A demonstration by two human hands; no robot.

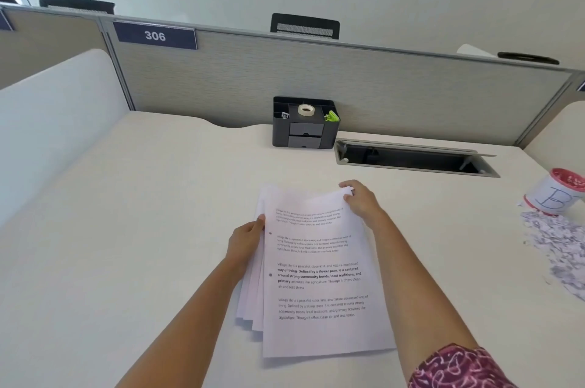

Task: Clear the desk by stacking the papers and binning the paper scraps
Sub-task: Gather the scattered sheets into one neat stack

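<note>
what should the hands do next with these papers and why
Probably square the papers: the left hand could nudge the fanned lower sheets rightward under the top sheet while the right hand steadies its far corner. Several edges stick out unevenly at the left.

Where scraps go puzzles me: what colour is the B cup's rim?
Red; the cup shows best in the head view.

Arms extended; left hand (245,237), right hand (361,197) pinch papers (316,280).
</note>
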